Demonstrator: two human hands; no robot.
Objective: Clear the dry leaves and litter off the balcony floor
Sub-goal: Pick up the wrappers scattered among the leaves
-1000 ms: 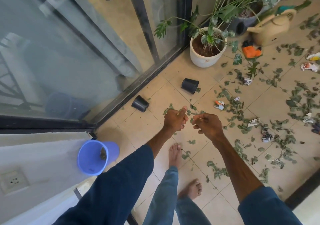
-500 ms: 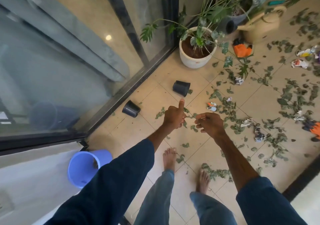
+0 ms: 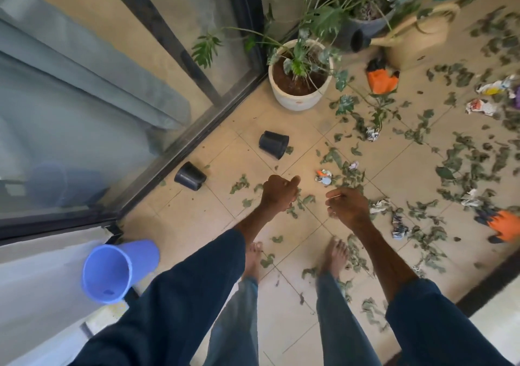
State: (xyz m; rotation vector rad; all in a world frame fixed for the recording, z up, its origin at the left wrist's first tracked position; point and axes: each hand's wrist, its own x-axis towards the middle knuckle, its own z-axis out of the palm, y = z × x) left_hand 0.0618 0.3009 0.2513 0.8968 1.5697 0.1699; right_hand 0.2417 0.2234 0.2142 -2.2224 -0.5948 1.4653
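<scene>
Single view, from a camera worn on the person's head; it faces forward and steeply down onto the beige tiled balcony floor (image 3: 191, 216); the left hand (image 3: 278, 194) and right hand (image 3: 347, 204) sit close beneath the lens near mid-frame; the bare feet (image 3: 336, 256) lie lower; the dark-framed glass sliding door (image 3: 84, 112) fills the left; the white round plant pot (image 3: 298, 102) stands farther off, toward the top; the wide lens bends the edges.

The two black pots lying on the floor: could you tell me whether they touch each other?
Apart. The head view shows bare tile between the left black pot and the right black pot.
</scene>
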